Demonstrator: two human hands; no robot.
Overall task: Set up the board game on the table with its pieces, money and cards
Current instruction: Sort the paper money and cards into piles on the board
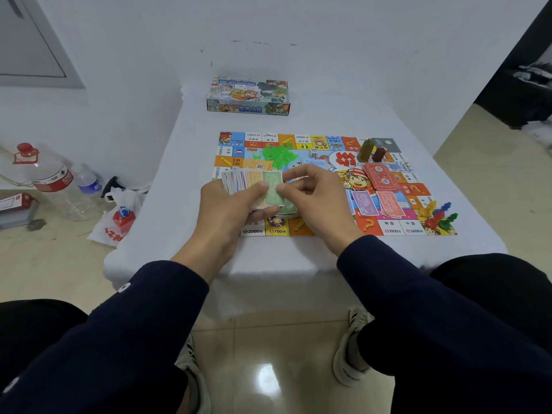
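Most pieces sit on the board (385, 227), yet my left hand (231, 209) grips the fanned money (243, 179) while my right hand (313, 194) fingers pinch a green note (273, 186) for sorting.

White table (298, 258): board (397, 228), box (248, 97)

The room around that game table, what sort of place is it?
Probably a plain room in a home. A low table under a white cloth stands by bare white walls, the floor is glossy tile, and water bottles and a plastic bag sit on it.
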